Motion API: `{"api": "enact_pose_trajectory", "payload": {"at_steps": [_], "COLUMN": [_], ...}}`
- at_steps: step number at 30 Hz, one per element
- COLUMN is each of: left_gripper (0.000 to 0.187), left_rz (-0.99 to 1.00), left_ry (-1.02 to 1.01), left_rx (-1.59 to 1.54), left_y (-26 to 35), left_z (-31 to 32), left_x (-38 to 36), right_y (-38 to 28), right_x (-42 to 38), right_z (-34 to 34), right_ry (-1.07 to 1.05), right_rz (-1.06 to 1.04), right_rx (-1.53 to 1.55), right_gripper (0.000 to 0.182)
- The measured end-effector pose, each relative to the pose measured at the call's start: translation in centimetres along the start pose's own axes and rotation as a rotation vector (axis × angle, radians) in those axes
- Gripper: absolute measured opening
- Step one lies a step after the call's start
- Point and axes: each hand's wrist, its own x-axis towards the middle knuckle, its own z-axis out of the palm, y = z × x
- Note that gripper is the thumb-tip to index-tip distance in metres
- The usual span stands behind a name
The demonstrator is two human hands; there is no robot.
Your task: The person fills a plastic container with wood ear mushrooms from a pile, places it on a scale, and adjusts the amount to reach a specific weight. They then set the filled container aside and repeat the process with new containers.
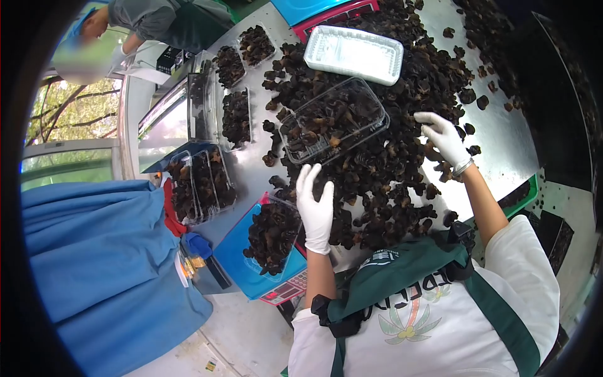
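I watch through a single camera worn on the person's head, facing forward and steeply down. From above, I see the left hand (pixel 316 212) and the right hand (pixel 446 143) near the middle of my view, with the wearer's own shirt (pixel 461 336) closest to me, below both hands. My lens is wide and bends lines outward: it takes in the table (pixel 510 135) around and beyond the right hand, the window (pixel 75 112) far left of the left hand, and a co-worker (pixel 147 17) beyond it, well apart.
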Motion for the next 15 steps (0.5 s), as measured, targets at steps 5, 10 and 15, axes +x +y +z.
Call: {"api": "enact_pose_trajectory", "payload": {"at_steps": [5,10,15], "left_gripper": [0.033,0.029,0.030], "left_rz": [-0.011,0.036,-0.151], "left_ry": [-0.074,-0.225,-0.301], "left_rx": [-0.045,-0.054,-0.276], "left_y": [-0.6,-0.9,-0.7], "left_z": [1.9,4.4,4.7], "left_x": [-2.5,-6.4,-9.4], "right_y": [1.8,2.2,3.3], "right_x": [-0.3,-1.2,-5.0], "right_z": [1.7,5.2,10.1], "right_ry": [-0.014,-0.093,-0.313], "right_rz": [-0.096,-0.145,-0.155], "right_rx": [-0.044,-0.049,-0.162], "right_gripper": [0.030,0.026,0.023]}}
